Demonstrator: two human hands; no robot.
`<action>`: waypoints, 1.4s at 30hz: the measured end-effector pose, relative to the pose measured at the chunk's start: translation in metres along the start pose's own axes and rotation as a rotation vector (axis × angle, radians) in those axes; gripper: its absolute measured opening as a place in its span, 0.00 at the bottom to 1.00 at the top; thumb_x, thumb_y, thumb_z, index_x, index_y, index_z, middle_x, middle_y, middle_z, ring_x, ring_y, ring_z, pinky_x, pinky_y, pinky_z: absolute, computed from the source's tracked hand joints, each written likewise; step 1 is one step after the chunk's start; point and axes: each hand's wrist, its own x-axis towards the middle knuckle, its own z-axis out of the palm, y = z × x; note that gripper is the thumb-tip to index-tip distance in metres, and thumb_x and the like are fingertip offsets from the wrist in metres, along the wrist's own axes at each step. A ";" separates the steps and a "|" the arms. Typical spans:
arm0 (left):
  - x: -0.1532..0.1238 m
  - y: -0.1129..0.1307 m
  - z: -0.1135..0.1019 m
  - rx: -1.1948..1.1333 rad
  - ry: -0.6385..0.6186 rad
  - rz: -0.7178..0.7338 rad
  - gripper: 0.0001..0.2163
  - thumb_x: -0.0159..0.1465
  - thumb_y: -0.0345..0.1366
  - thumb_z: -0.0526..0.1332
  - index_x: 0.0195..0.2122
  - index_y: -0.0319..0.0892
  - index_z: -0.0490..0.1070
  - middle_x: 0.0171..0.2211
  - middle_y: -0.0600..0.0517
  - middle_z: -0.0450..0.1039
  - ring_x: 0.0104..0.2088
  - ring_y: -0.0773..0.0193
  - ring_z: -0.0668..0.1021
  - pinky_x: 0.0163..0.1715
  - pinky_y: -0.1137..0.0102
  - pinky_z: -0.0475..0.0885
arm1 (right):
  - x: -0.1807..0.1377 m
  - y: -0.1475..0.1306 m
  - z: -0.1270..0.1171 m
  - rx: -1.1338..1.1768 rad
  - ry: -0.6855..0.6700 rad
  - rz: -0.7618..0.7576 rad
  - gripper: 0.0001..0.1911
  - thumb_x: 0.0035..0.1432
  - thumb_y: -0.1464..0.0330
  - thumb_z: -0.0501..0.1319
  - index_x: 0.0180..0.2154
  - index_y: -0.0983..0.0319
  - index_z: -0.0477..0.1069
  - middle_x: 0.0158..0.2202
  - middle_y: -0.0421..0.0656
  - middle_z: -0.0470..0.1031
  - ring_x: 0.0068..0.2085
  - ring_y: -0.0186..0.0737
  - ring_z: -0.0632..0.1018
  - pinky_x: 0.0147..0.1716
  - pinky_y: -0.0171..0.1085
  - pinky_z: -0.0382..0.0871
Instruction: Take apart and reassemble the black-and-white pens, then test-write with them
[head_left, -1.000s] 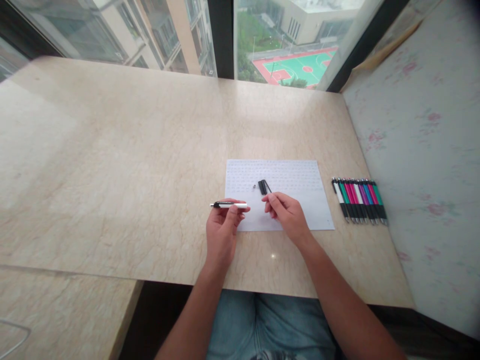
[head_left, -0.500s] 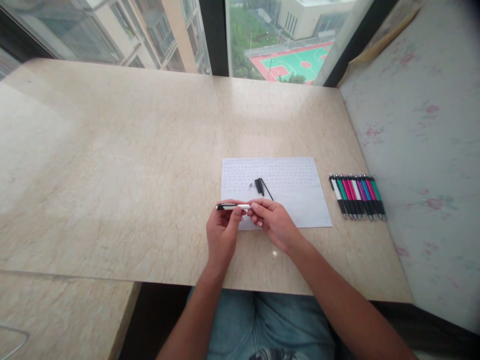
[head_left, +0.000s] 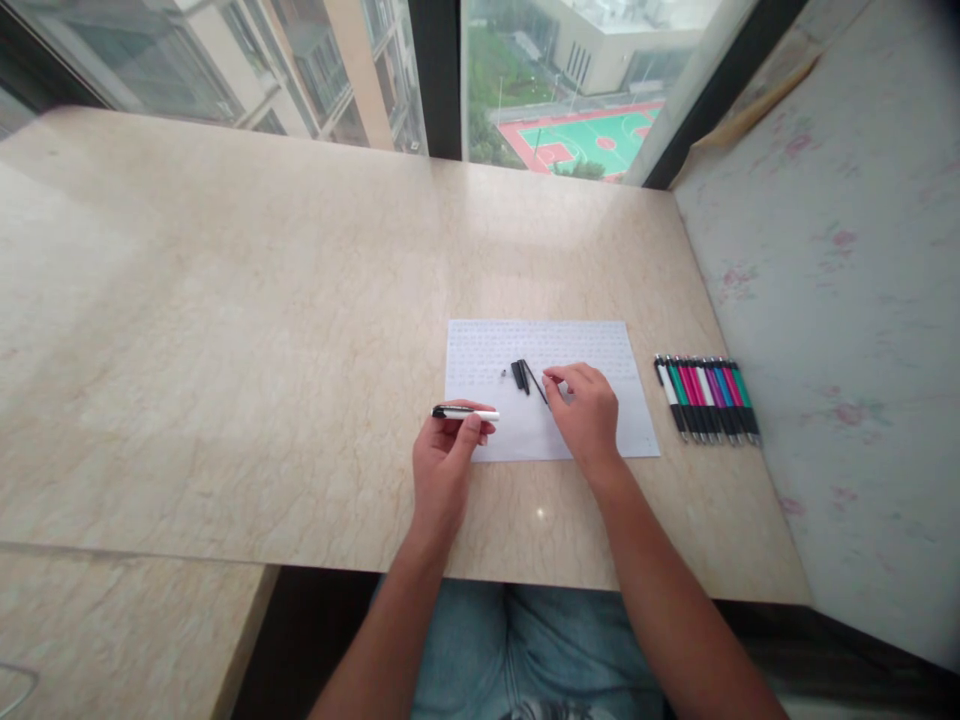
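My left hand (head_left: 448, 450) grips a pen barrel (head_left: 480, 414), white with a black clip end, held level above the left edge of a written sheet of paper (head_left: 609, 420). The barrel's right end is free. My right hand (head_left: 589, 410) hovers over the paper, thumb and fingertips pinched together; whatever is between them is too small to make out. Just left of those fingertips lies a thin black refill (head_left: 534, 380). Beside it are short black pen parts (head_left: 520, 376) and a tiny metallic piece (head_left: 503, 373).
A row of several coloured pens (head_left: 705, 400) lies right of the paper, near the papered wall (head_left: 840, 300). The stone-patterned counter (head_left: 225, 350) stretches left and back to the windows. Its front edge runs above my lap.
My right hand has left the pen barrel and moved right and forward, over the paper near the refill. My left hand keeps the barrel in nearly the same place. The view has shifted slightly.
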 end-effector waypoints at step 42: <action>-0.001 -0.001 0.000 0.394 0.014 0.185 0.07 0.63 0.39 0.64 0.40 0.44 0.75 0.37 0.49 0.77 0.36 0.63 0.77 0.35 0.70 0.71 | -0.017 0.021 -0.022 -0.144 0.139 0.088 0.13 0.63 0.62 0.58 0.35 0.63 0.77 0.26 0.43 0.77 0.27 0.39 0.73 0.30 0.37 0.63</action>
